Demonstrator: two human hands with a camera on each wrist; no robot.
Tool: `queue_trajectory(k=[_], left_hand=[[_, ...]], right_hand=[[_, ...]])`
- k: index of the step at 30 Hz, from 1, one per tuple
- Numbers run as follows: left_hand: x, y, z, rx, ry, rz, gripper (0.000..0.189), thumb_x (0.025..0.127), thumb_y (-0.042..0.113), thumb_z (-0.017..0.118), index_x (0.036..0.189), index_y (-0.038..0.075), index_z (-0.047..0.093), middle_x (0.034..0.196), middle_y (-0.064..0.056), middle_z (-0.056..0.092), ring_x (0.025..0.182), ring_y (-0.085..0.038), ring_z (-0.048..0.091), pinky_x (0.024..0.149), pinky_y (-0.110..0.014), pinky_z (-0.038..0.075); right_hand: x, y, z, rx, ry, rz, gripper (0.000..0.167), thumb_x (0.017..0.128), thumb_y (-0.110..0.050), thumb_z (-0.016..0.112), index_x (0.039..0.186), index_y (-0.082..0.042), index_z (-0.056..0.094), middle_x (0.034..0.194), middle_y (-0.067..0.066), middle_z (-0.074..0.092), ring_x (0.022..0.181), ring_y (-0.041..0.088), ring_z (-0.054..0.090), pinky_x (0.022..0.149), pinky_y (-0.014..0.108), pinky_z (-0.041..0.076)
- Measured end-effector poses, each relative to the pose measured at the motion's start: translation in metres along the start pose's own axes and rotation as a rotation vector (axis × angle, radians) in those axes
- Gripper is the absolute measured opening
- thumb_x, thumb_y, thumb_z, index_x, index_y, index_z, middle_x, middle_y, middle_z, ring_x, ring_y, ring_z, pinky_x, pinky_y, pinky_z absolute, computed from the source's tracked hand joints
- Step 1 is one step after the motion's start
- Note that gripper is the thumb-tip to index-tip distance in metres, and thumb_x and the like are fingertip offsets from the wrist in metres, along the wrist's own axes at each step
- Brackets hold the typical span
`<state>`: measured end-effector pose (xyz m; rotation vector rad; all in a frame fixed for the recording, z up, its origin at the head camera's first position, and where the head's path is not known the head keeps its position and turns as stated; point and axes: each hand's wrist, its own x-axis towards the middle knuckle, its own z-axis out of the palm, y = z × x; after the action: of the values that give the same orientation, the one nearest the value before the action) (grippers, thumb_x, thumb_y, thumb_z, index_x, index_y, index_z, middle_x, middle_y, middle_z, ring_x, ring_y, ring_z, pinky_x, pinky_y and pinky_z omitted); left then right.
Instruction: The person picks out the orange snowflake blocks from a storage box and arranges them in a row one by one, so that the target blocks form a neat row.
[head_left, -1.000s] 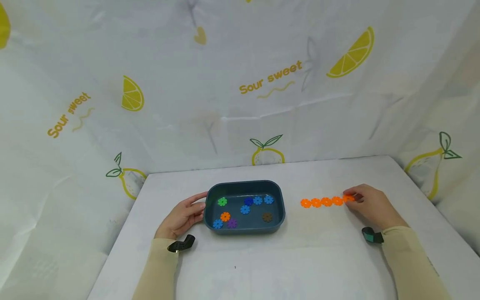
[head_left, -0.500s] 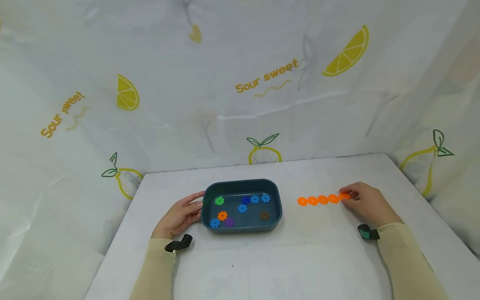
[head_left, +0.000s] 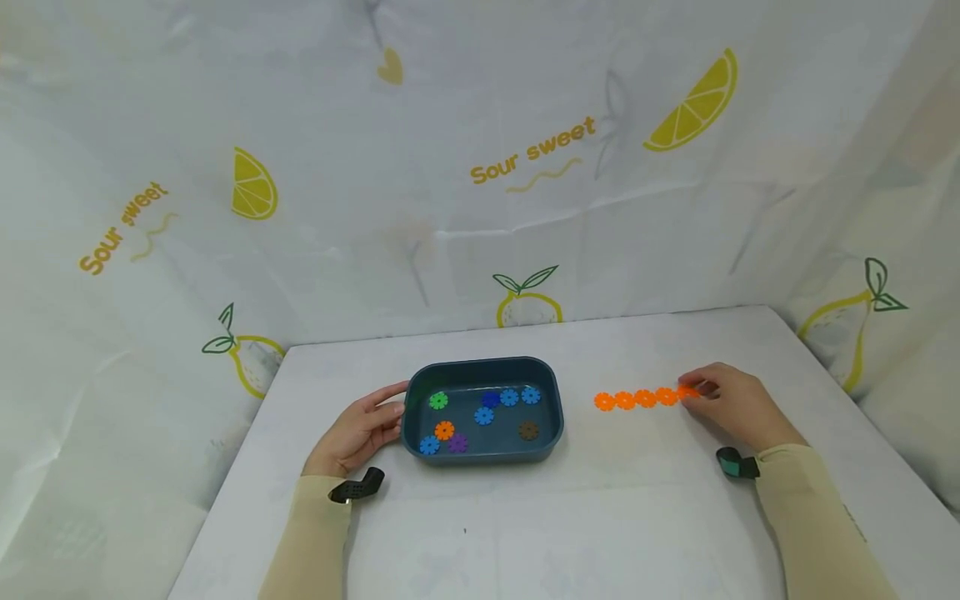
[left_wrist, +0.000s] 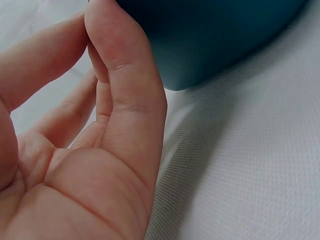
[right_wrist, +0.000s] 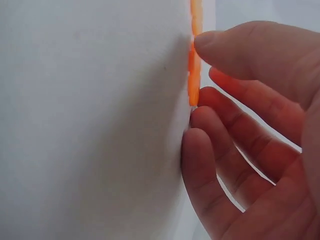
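My left hand (head_left: 356, 436) is at the left side of a dark blue-green tray (head_left: 482, 458), thumb and fingertips against its outer wall. In the left wrist view its thumb (left_wrist: 132, 95) reaches up to the tray wall (left_wrist: 190, 55). On the right, my right hand (head_left: 738, 408) holds the last disc of a row of orange notched plastic discs (head_left: 625, 401) between thumb and fingers. The held orange disc (head_left: 687, 392) is partly hidden by the fingers. In the right wrist view the row shows edge-on, with the thumb (right_wrist: 207, 42) on the orange disc (right_wrist: 194, 90).
Inside the tray lie several loose notched discs: a green disc (head_left: 438, 401), an orange disc (head_left: 445, 431), a purple disc (head_left: 458, 443), a brown disc (head_left: 528, 431) and several blue ones. A white curtain (head_left: 375, 250) with lemon prints hangs behind the white table (head_left: 525, 533).
The whole scene shifts slightly left and up in the head view. The hands keep their places at the tray and at the row's right end.
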<state>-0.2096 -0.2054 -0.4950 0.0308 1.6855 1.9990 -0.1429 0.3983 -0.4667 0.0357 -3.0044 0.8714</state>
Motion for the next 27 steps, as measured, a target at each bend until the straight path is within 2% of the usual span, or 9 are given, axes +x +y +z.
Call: queue_trajectory(k=[6,10,17,22,27], left_hand=[[0.002,0.002,-0.002,0.004,0.001,0.015,0.057,0.109,0.016,0.066,0.163,0.013,0.047,0.119,-0.003,0.077,0.091,-0.013,0.071,0.090,-0.026,0.064],[0.002,0.003,-0.001,0.003,-0.002,0.007,0.057,0.109,0.016,0.066,0.163,0.013,0.048,0.120,-0.003,0.077,0.092,-0.014,0.072,0.091,-0.027,0.064],[0.000,0.004,-0.001,0.004,0.017,-0.003,0.055,0.108,0.015,0.067,0.161,0.015,0.051,0.116,-0.003,0.075,0.092,-0.014,0.072,0.088,-0.026,0.064],[0.001,0.007,-0.002,0.017,0.018,-0.007,0.056,0.107,0.018,0.070,0.160,0.017,0.053,0.109,-0.002,0.073,0.089,-0.013,0.070,0.087,-0.023,0.063],[0.001,0.006,-0.005,0.031,0.015,0.006,0.055,0.108,0.017,0.069,0.161,0.017,0.052,0.109,-0.002,0.073,0.090,-0.013,0.069,0.087,-0.023,0.062]], right_hand=[[-0.001,-0.021,-0.009,0.029,0.025,-0.014,0.044,0.102,-0.035,0.076,0.135,-0.007,0.072,0.131,0.021,0.070,0.109,0.039,0.070,0.084,0.041,0.057],[0.010,-0.050,-0.005,0.048,-0.009,-0.065,0.043,0.102,-0.035,0.076,0.136,-0.009,0.072,0.133,0.018,0.071,0.110,0.037,0.071,0.086,0.039,0.060],[0.054,-0.139,0.013,0.061,-0.163,-0.226,0.034,0.103,-0.026,0.076,0.132,-0.009,0.074,0.125,0.012,0.075,0.108,0.028,0.069,0.095,0.049,0.062],[0.083,-0.206,0.033,0.014,-0.274,-0.378,0.030,0.102,-0.022,0.077,0.128,-0.009,0.076,0.113,0.003,0.076,0.104,0.021,0.069,0.094,0.045,0.062],[0.101,-0.260,0.063,-0.068,-0.404,-0.526,0.029,0.103,-0.021,0.075,0.128,-0.008,0.076,0.113,0.001,0.077,0.100,0.016,0.069,0.096,0.041,0.062]])
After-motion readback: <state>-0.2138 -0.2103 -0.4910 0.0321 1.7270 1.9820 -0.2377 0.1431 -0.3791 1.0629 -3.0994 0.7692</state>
